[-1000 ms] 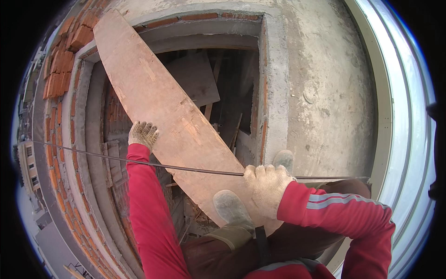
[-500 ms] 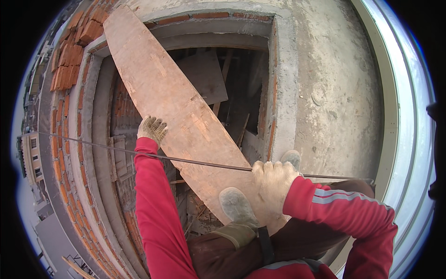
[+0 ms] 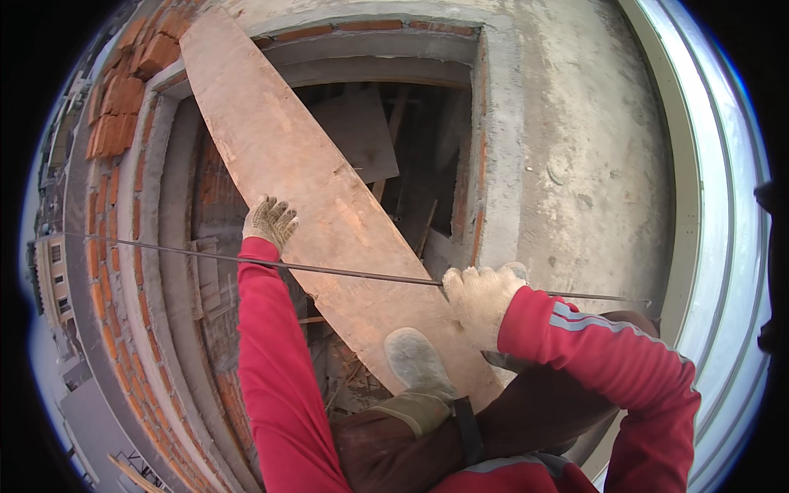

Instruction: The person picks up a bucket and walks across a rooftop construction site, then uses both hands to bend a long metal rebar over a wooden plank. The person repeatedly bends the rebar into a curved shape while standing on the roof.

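Can see stacked bricks (image 3: 117, 123) far left. Next up, the left hand (image 3: 272, 222), gloved, with fingers pretty loosely spread at the edge of a long board (image 3: 325, 193) slanting across a hole (image 3: 423, 156); can't tell if touching. Also seeing a thin dark rod (image 3: 362, 273) crossing above the left cuff (image 3: 258, 247) and board, then a boot (image 3: 412, 359) on the board, then the right hand (image 3: 482, 302) with that rod clenched tight.

Long wooden plank (image 3: 279, 148) slanting across brick-edged opening (image 3: 501, 140); dusty boot (image 3: 417, 358) planted on near part.
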A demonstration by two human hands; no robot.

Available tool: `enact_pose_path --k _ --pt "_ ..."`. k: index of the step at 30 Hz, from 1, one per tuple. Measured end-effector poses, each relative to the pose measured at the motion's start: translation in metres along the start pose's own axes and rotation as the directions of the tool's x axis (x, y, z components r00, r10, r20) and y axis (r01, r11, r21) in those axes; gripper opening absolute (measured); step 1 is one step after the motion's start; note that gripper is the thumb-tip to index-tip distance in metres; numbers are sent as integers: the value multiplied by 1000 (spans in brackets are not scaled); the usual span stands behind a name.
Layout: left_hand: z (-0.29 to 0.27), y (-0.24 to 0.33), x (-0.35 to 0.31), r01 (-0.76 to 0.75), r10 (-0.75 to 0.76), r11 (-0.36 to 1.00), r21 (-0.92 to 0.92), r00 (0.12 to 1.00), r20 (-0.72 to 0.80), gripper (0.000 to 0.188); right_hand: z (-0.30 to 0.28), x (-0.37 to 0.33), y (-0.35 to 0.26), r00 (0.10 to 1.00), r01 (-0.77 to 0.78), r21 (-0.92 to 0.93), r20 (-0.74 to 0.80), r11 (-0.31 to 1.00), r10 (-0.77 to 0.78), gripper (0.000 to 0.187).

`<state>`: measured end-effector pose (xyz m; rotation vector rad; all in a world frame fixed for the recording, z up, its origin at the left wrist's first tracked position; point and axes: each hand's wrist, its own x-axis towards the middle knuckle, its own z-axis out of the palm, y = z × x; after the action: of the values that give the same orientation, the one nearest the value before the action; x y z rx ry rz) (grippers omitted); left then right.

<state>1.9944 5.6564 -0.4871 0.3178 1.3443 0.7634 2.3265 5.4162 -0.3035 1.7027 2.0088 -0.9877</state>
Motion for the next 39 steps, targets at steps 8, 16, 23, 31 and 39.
enact_pose_path --k 8,16,23,31,39 --pt "4 1 0 -19 26 998 -61 993 117 40 -3 4 4 999 11 56 44 998 -13 47" --pt "5 3 -1 -20 30 997 -71 988 151 40 -6 8 5 998 40 -63 -41 997 -43 37" --pt "4 6 -4 5 -2 999 -38 996 93 45 -11 7 0 1000 -1 38 4 999 1 37" --pt "-8 3 5 83 -86 988 130 996 15 45 -17 5 -6 989 -16 122 148 992 -2 39" --pt "-9 3 2 84 -81 984 156 996 -29 48 -14 2 -11 997 2 40 79 999 -5 42"
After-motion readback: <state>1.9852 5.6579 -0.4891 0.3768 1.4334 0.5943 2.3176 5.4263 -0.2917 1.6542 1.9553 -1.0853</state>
